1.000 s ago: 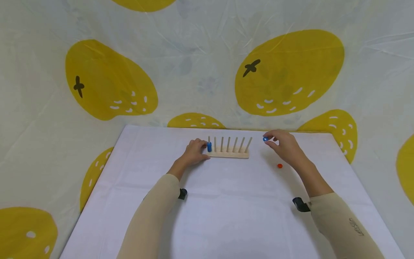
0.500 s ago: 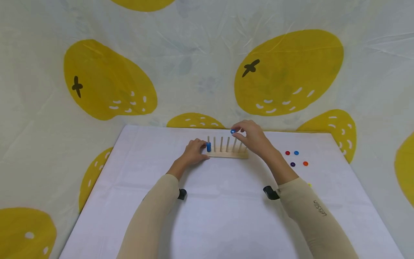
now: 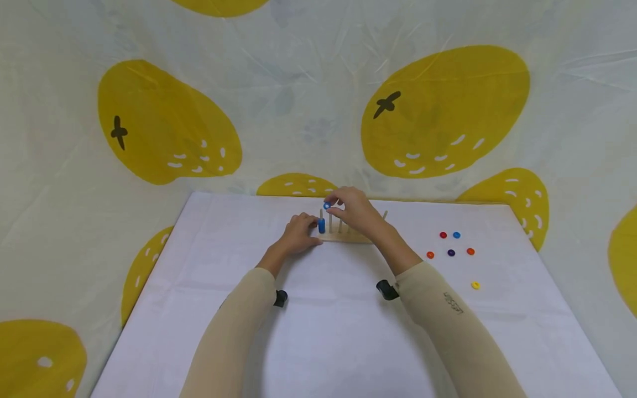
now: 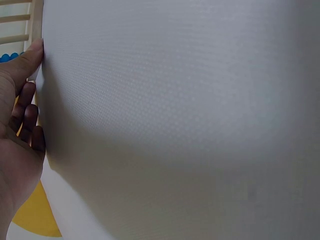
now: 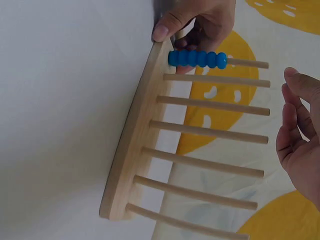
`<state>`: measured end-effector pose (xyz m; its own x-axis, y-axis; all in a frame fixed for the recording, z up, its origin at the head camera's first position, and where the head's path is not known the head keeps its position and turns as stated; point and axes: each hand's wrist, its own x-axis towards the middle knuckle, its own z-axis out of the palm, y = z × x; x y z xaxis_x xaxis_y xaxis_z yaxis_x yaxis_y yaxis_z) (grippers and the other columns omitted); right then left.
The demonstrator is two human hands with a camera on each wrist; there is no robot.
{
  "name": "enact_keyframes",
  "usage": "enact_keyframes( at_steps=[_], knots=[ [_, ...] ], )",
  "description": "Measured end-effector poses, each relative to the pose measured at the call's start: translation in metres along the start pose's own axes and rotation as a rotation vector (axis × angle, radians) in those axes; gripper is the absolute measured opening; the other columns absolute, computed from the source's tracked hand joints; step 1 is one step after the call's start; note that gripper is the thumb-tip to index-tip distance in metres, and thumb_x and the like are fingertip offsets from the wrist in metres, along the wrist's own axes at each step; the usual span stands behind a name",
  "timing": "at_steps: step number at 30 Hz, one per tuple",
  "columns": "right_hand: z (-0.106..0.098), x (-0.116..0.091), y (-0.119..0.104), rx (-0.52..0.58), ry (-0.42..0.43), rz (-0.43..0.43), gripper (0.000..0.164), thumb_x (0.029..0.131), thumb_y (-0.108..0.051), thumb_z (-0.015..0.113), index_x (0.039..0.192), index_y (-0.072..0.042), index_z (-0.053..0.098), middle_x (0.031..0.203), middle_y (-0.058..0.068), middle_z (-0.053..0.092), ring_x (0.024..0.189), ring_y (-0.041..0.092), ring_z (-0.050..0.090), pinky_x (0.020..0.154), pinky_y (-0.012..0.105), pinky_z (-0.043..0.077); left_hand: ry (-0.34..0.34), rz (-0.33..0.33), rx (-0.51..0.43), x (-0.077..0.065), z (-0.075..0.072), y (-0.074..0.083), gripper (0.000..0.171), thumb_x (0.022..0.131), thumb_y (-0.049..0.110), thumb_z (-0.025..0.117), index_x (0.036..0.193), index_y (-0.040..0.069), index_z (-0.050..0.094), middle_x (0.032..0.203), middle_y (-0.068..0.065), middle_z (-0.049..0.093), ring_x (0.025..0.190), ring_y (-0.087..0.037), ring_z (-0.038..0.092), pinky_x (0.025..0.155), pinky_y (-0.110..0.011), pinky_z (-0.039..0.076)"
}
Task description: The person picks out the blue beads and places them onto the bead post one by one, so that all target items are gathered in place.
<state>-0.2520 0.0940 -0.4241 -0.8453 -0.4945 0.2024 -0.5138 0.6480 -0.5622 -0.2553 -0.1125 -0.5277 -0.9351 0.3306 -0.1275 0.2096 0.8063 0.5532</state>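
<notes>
A wooden peg rack [image 3: 343, 238] stands upright on the white-covered table, its pegs in a row. Several blue beads [image 5: 197, 59] are stacked on its leftmost peg, whose tip shows bare above them. My left hand [image 3: 297, 235] grips that end of the base, thumb on the near side and fingers behind, as the right wrist view shows. Between thumb and finger, my right hand [image 3: 355, 213] pinches one blue bead [image 3: 327, 205] close above the leftmost peg's tip. In the right wrist view that pinched bead is hidden.
Loose beads lie right of the rack: red [image 3: 443, 235], light blue [image 3: 457, 235], dark purple [image 3: 451, 252], yellow [image 3: 475, 286] and two orange, one [image 3: 430, 255] nearer the rack. Behind the table hangs a fruit-patterned cloth [image 3: 308, 110].
My right hand has carried the blue bead leftward from beyond the rack's right end to above the leftmost peg. Loose beads once behind the right arm now show. The left hand stays put.
</notes>
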Motion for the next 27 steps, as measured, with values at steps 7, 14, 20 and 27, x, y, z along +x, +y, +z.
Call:
enact_keyframes(
  at_steps=[7, 14, 20, 27],
  knots=[
    [0.007, 0.007, -0.006, 0.004, -0.032, 0.012, 0.02, 0.097, -0.017, 0.074, 0.114, -0.007, 0.074, 0.108, 0.007, 0.075, 0.104, 0.029, 0.063, 0.093, 0.041, 0.053, 0.002, -0.003, -0.024, -0.002, -0.002, 0.002, 0.061, 0.087, 0.031, 0.085, 0.139, 0.008, 0.062, 0.13, -0.008, 0.061, 0.123, -0.028, 0.049, 0.112, -0.044, 0.04],
    [0.015, 0.012, -0.001, -0.007, -0.049, 0.023, 0.017, 0.096, -0.018, 0.074, 0.11, -0.008, 0.076, 0.103, 0.007, 0.075, 0.103, 0.031, 0.062, 0.092, 0.042, 0.053, 0.002, 0.017, -0.012, -0.002, -0.002, 0.001, 0.062, 0.087, 0.031, 0.085, 0.139, 0.007, 0.061, 0.13, -0.009, 0.061, 0.123, -0.029, 0.049, 0.112, -0.046, 0.04],
    [0.019, 0.013, 0.0, -0.036, -0.06, 0.045, 0.017, 0.096, -0.02, 0.075, 0.108, -0.008, 0.076, 0.1, 0.007, 0.075, 0.102, 0.031, 0.063, 0.091, 0.042, 0.053, 0.006, 0.03, -0.009, -0.002, -0.002, 0.002, 0.061, 0.087, 0.03, 0.085, 0.138, 0.006, 0.062, 0.129, -0.01, 0.061, 0.121, -0.029, 0.05, 0.11, -0.046, 0.04],
    [0.021, 0.011, 0.001, -0.068, -0.055, 0.053, 0.017, 0.096, -0.022, 0.075, 0.107, -0.009, 0.077, 0.099, 0.005, 0.075, 0.099, 0.027, 0.061, 0.09, 0.041, 0.052, -0.001, 0.02, 0.002, -0.001, -0.001, 0.0, 0.061, 0.088, 0.032, 0.084, 0.139, 0.007, 0.061, 0.13, -0.009, 0.06, 0.122, -0.029, 0.049, 0.111, -0.046, 0.04]
  ],
)
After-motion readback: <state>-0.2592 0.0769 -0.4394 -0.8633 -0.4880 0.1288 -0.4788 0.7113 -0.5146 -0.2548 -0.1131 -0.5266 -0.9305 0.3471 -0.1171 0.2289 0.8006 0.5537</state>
